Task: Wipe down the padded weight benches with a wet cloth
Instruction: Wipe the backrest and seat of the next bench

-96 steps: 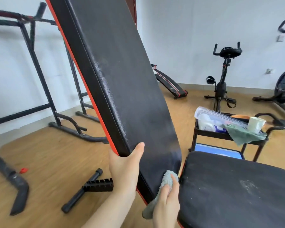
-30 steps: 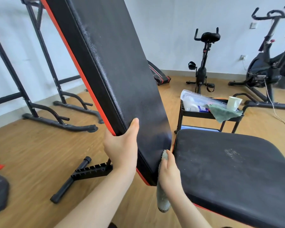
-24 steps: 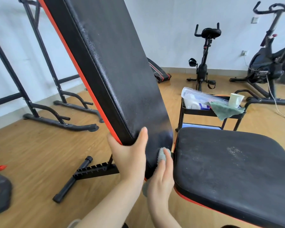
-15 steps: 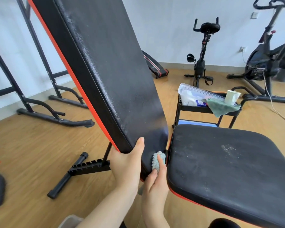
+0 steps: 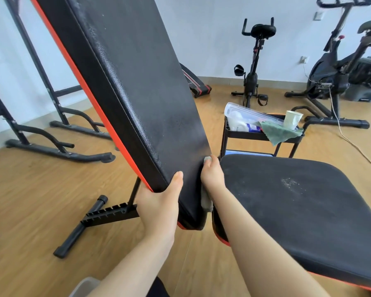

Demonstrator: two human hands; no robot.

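A black padded backrest [image 5: 135, 86] with an orange edge stands steeply inclined in the middle of the view. To its right lies the black seat pad [image 5: 298, 206], dusty, with a whitish smear. My left hand [image 5: 159, 206] grips the backrest's lower left corner, thumb on the front face. My right hand [image 5: 212, 176] holds a grey cloth [image 5: 206, 203] in the gap between backrest and seat, pressing it against the backrest's lower right edge. Most of the cloth is hidden behind the hand.
A small black cart [image 5: 257, 136] behind the seat carries a clear plastic box [image 5: 244, 118], a green cloth [image 5: 278, 131] and a paper cup [image 5: 292, 120]. Exercise bikes [image 5: 253, 67] stand by the far wall. A black rack's feet [image 5: 58, 151] lie at left on the wooden floor.
My right hand with the cloth has slid up and deeper along the backrest's lower right edge into the gap. My left hand keeps its grip on the corner.
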